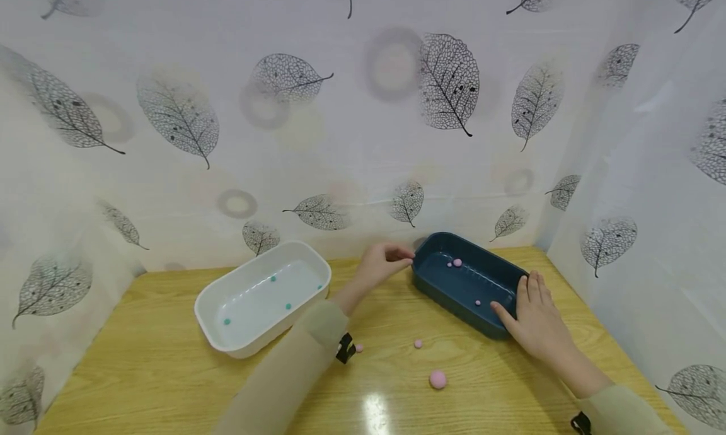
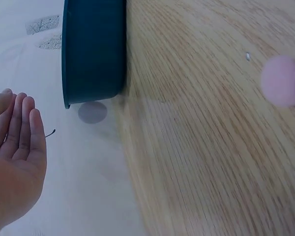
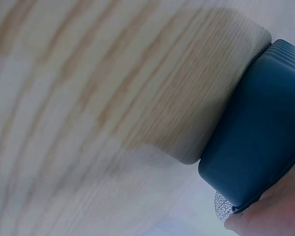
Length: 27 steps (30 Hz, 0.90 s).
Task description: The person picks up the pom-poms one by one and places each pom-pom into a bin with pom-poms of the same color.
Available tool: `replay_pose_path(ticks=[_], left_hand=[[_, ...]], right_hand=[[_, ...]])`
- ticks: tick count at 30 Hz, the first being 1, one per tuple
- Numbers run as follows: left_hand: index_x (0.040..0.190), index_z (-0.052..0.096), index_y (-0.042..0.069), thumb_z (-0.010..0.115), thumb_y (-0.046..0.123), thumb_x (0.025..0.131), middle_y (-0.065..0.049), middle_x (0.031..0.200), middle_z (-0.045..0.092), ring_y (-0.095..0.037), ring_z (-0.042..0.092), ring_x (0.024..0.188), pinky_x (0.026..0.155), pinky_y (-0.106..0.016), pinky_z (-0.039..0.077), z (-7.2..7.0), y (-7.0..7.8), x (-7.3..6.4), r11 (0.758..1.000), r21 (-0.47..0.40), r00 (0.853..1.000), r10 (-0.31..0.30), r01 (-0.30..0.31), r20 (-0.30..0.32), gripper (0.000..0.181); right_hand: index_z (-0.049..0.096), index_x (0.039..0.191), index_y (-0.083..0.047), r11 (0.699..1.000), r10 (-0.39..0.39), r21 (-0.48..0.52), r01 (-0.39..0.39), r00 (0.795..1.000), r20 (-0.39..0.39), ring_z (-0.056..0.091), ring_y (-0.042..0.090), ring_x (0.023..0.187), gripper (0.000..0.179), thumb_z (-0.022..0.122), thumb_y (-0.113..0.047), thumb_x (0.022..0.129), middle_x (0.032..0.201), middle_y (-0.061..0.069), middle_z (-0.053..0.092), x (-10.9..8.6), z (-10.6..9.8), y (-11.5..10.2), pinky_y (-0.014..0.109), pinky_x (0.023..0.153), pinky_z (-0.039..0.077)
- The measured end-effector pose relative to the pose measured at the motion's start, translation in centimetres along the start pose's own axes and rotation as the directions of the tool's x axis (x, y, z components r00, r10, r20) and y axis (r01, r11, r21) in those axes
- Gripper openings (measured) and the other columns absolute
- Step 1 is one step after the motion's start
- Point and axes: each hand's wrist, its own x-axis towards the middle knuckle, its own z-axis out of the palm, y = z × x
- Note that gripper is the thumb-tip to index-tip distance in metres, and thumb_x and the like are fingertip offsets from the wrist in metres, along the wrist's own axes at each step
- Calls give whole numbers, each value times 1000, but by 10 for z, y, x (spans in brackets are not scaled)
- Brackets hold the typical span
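Note:
My left hand (image 1: 381,268) is at the left end of a dark blue plastic basin (image 1: 454,296). Its fingers look fairly straight, thumb tip close to them. In the left wrist view that hand (image 2: 17,157) shows its palm, apart from the basin (image 2: 93,54), with nothing visible in it. My right hand (image 1: 535,321) holds the basin's near right corner, fingers along the right rim and thumb over the front rim. Inside the basin lie a pink ball (image 1: 457,263) and two tinier ones. On the table are a larger pink ball (image 1: 437,379) and a small pink ball (image 1: 418,343).
A white basin (image 1: 207,328) with several small teal balls (image 1: 288,306) stands on the left of the wooden table (image 1: 142,347). Another small pink ball (image 1: 359,348) lies beside my left wrist strap. Leaf-patterned curtains (image 1: 351,157) close off the back and sides.

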Motion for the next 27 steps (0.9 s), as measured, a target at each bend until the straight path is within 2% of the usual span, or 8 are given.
replay_pose_path(ticks=[10,15,20,23,27], left_hand=[[108,79,-6,75,2,96,-23,107,80,-23,76,88,75,-16,58,-17,-9,-23,1000,-29,1000,6,-6,-13,15],[108,79,-4,75,4,97,-21,107,80,-17,75,89,78,-18,59,-22,-16,-37,997,-52,998,-60,60,5,14],[108,80,-2,76,7,98,-19,109,80,-19,75,93,83,-24,62,-26,-21,-50,992,-38,993,-117,117,-5,14],[107,80,-1,75,7,98,-18,108,80,-20,75,93,83,-26,62,-30,-22,-57,993,-15,993,-119,119,0,13],[108,79,-3,74,5,98,-20,108,79,-16,74,92,80,-20,60,-37,-25,-68,995,-14,994,-103,103,25,14]], right_hand=[[19,152,31,1000,-4,4,4,1000,-2,10,66,155,99,48,-53,110,163,52,7,1,0,1,75,126,19],[19,152,31,1000,-3,6,3,1000,1,9,66,154,98,48,-53,110,163,52,7,0,0,1,76,125,18],[19,152,31,1000,-5,-7,5,1000,2,8,66,155,99,47,-54,110,163,52,7,0,0,1,76,125,19],[18,151,32,1000,-2,-7,2,1000,9,7,66,155,99,47,-54,110,162,53,6,0,0,1,76,126,18],[18,151,32,1000,-3,-9,3,1000,14,7,67,154,99,47,-54,110,162,53,5,1,1,-1,76,125,18]])
